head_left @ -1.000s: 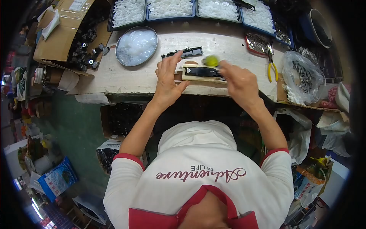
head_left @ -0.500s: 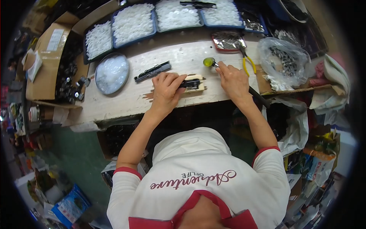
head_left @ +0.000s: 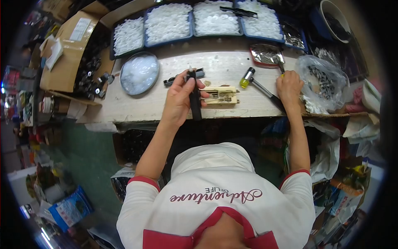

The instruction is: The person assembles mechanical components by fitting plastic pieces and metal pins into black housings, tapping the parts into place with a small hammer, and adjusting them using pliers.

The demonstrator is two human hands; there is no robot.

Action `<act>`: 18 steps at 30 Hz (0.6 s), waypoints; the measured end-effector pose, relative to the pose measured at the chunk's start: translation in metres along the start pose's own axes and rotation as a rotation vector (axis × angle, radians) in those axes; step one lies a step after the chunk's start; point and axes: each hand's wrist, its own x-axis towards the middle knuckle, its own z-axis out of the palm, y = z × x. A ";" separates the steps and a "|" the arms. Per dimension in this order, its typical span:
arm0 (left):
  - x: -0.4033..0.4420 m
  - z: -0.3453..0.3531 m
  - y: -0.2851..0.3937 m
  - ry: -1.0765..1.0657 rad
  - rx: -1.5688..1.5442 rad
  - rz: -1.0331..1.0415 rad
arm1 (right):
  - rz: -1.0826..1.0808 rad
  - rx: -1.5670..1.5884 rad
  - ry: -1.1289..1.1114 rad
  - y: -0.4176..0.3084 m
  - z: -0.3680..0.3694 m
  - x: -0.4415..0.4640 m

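Note:
My left hand (head_left: 177, 99) is closed on a long black part with a small pale tip (head_left: 195, 99), held upright above the bench edge. Just right of it lies a cream slotted block (head_left: 226, 96), its slot showing. Behind my left hand a second black part (head_left: 200, 73) rests on the bench. My right hand (head_left: 290, 86) is closed round the yellow-handled pliers (head_left: 282, 76), mostly hidden under the fingers. Between the block and my right hand lies a small hammer (head_left: 260, 86), its yellow-green face toward the block.
Trays of small white pieces (head_left: 168, 25) line the back. A round dish (head_left: 139, 74) of clear pieces stands left, beside a cardboard box (head_left: 62, 62) of dark parts. A red tray (head_left: 266, 55) of metal pieces and a plastic bag (head_left: 321, 79) of metal parts are at right.
My left hand has lifted the black part out of the cream block. My right hand has let go of the hammer, now lying on the bench, and moved right onto the pliers. The view shifted.

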 end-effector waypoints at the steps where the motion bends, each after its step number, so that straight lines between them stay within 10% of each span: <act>1: -0.003 -0.002 -0.003 0.016 0.000 0.011 | -0.016 0.012 0.002 0.001 0.000 0.001; 11: -0.021 -0.008 -0.023 -0.018 0.266 0.060 | -0.183 1.168 -0.340 -0.085 -0.096 -0.025; 18: -0.035 -0.008 -0.022 0.009 0.565 0.248 | -0.445 1.063 -0.395 -0.116 -0.096 -0.038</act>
